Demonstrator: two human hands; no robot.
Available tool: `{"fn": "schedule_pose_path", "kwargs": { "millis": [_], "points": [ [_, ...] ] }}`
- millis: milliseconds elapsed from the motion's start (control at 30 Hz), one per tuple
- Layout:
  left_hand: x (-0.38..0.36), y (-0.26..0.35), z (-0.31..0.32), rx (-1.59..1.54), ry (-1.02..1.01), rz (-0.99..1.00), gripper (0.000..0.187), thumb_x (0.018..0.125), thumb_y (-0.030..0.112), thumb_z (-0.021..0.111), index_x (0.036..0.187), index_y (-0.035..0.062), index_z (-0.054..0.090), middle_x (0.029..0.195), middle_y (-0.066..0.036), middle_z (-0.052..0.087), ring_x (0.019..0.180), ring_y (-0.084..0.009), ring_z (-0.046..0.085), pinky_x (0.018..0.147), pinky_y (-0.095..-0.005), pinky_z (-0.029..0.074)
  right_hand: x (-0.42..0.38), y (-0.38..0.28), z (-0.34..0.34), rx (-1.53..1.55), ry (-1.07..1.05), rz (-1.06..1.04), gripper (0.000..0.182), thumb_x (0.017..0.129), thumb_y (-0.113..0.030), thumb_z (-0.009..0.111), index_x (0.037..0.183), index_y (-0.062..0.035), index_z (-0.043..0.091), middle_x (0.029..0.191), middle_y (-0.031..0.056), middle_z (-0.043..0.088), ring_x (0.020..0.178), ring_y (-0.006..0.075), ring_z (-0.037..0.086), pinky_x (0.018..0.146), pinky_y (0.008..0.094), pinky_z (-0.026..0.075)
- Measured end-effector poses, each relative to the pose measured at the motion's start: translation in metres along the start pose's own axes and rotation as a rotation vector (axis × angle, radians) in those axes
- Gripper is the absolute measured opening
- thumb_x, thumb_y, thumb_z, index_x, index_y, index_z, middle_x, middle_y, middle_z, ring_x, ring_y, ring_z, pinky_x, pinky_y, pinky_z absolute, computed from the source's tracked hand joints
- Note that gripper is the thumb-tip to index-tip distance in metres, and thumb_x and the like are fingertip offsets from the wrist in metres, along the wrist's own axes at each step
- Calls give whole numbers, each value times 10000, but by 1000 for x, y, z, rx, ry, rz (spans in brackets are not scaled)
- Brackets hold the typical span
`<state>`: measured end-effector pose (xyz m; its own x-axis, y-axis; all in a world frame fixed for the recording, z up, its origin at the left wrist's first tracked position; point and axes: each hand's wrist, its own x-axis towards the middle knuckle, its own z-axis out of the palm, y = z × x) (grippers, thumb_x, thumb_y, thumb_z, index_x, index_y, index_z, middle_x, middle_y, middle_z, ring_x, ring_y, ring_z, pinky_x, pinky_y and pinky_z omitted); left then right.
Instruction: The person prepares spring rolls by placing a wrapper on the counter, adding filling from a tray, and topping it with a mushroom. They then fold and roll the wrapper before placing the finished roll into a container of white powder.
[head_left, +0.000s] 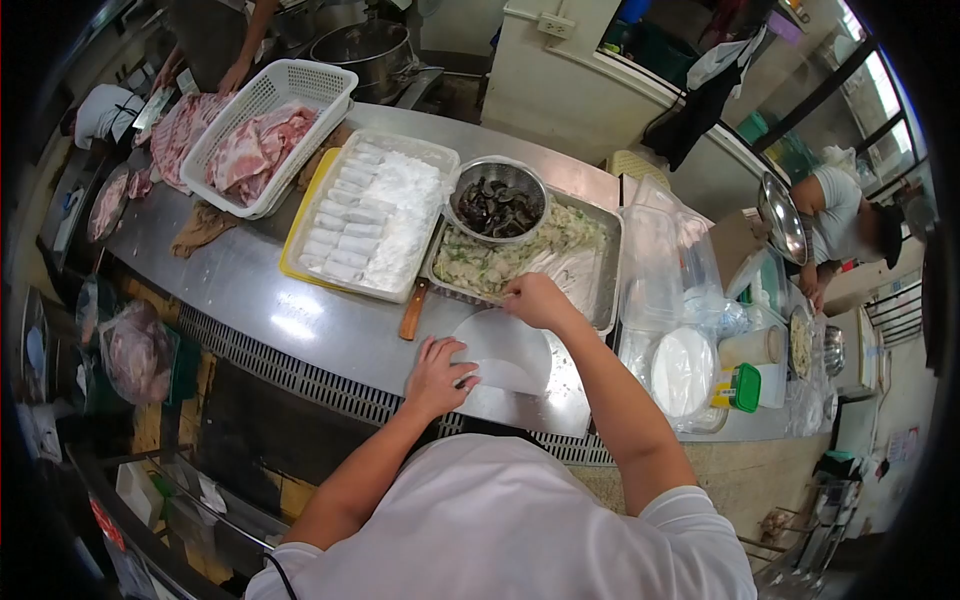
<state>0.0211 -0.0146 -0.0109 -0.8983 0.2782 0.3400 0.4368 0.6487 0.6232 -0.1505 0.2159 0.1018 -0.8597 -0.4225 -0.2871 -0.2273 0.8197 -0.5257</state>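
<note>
Thin round sheet: the pale disc [505, 345] lies flat on the steel table [270, 310] in front of the worker; I read my clock from it, with 12 pointing away from that person.
Left hand: at 8 o'clock, the left hand [438, 380] has its fingers spread, palm down, at the disc's edge.
Right hand: at 1 o'clock, the right hand [540, 300] is at the near edge of the filling tray, fingers bent inward; whether the tips pinch anything, I cannot tell.
Filling: a metal tray [613, 262] at 1 o'clock carries a pale mixture [478, 262] flecked with green.
Dark pieces: at 12, a bowl [542, 195] holds them, overlapping the tray's far side from here.
White rolls: between 10 and 11, a white tray [408, 143] has rows of rolls [337, 222] beside loose white powder [402, 215], with yellow showing beneath its left edge.
Wooden handle: at 10, a brown handle [411, 312] lies just beside that tray's corner.
Raw meat: farther out between 10 and 11, a white basket [318, 75] holds pink slabs [262, 150].
Plastic-wrapped rounds: at 3, a white stack [683, 370], near a green-lidded tub [742, 388].
Co-worker: at 2, well apart, someone in a pale shirt [832, 205] bends over the counter.
</note>
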Motion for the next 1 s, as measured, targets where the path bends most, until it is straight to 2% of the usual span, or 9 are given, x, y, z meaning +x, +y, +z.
{"fn": "schedule_pose_path", "kwargs": {
  "millis": [67,167,267,367,467,567,767,867,1000],
  "points": [
    [-2,-1,1,-5,7,-19,198,855,302,885,999,170,861,1267,-87,661,1350,-329,582,1262,-627,340,-18,-10,-7,170,-7,76,303,918,-163,722,1133,30,810,1023,278,797,952,429,785,873,471,613],
    [1,1,-3,-31,1,-42,185,818,239,905,970,159,837,1241,-83,638,1312,-343,595,1240,-627,367,-48,-16,15,342,-25,181,300,928,-161,781,1155,31,821,1011,219,819,894,313,797,835,387,612],
    [0,-7,-5,-32,-38,-4,214,820,189,883,1023,155,825,1255,-81,638,1313,-343,590,1242,-623,368,-78,-4,73,296,128,-113,208,921,-87,720,1054,44,811,953,258,787,862,435,759,835,452,612],
    [0,-9,-8,-65,-58,-26,279,820,155,865,1093,148,806,1259,-81,643,1312,-339,593,1242,-616,375,-95,-18,106,139,97,-206,197,872,-53,742,1045,-9,825,1043,200,763,987,379,728,900,454,592],
    [0,-10,-7,-75,-42,-27,342,814,158,874,1145,146,788,1268,-81,649,1314,-332,595,1241,-610,382,-101,-12,135,-115,214,-271,176,859,-56,743,1017,-45,820,1083,158,752,1052,343,703,937,445,580],
    [-1,-10,-8,-68,-39,-22,358,815,164,879,1161,145,790,1272,-82,653,1320,-328,596,1243,-603,383,-115,-30,125,-279,379,-277,173,877,-57,730,1026,-60,817,1139,129,748,1084,326,693,963,435,579],
    [-1,-9,-9,-58,-44,6,284,836,175,872,1117,158,832,1278,-76,653,1347,-333,582,1254,-607,373,-124,-17,135,26,403,-109,195,899,-63,729,1072,-51,819,1113,148,748,1053,358,705,952,451,594],
    [-3,-11,-5,-63,-36,5,223,837,171,866,1060,161,848,1284,-75,653,1354,-334,577,1259,-609,370,-130,-13,132,-42,288,-21,177,916,-65,724,1065,-41,816,1094,167,746,1069,379,710,951,467,598],
    [-3,-10,-8,-66,-37,7,210,831,159,859,1040,158,848,1289,-76,652,1351,-334,579,1261,-609,367,-133,-10,131,-21,294,35,164,922,-70,724,1051,-23,813,1054,185,745,1012,410,723,920,494,606]
  ]
}}
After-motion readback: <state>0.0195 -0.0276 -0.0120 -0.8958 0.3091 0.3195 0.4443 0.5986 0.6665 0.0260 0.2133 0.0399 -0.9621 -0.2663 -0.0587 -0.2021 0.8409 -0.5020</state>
